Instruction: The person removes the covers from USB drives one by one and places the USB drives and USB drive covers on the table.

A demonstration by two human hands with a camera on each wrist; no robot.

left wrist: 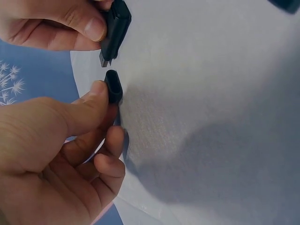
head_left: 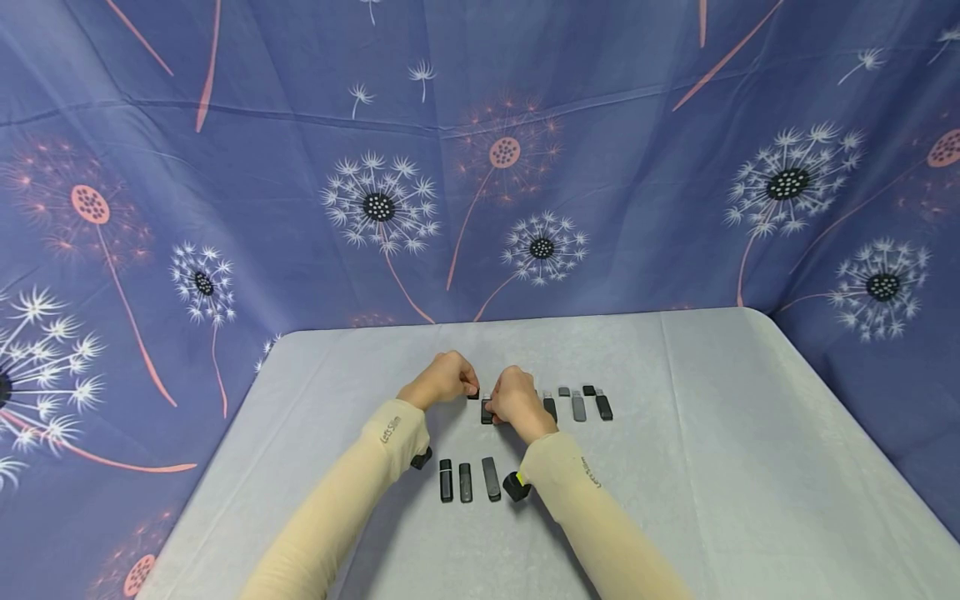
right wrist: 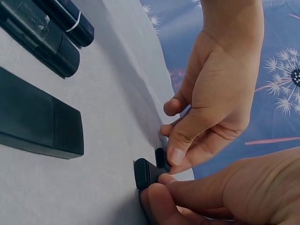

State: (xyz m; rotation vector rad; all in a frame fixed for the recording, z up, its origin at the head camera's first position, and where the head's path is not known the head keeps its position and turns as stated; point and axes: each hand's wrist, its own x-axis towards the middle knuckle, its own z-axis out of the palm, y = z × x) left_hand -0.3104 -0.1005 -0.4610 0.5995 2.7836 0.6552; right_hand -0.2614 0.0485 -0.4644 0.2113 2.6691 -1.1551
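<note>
Above the pale table (head_left: 750, 467), my left hand (head_left: 450, 379) pinches a small black cap (left wrist: 114, 88) between thumb and fingertip, its hollow opening showing in the left wrist view. My right hand (head_left: 517, 398) grips a black USB flash drive (left wrist: 118, 29) by its body, with the metal plug (left wrist: 104, 61) bare. The plug points at the cap, and a small gap lies between them in the left wrist view. From the right wrist, the drive (right wrist: 142, 174) appears just in front of the cap (right wrist: 161, 159).
Right of my right hand, uncapped flash drives stand in a row, including a grey one (head_left: 578, 407) and a black one (head_left: 603, 407). Separate caps (head_left: 564, 391) lie beyond them. Nearer me lie three closed drives (head_left: 466, 483), between my forearms. A dandelion-print curtain (head_left: 480, 167) hangs behind the table.
</note>
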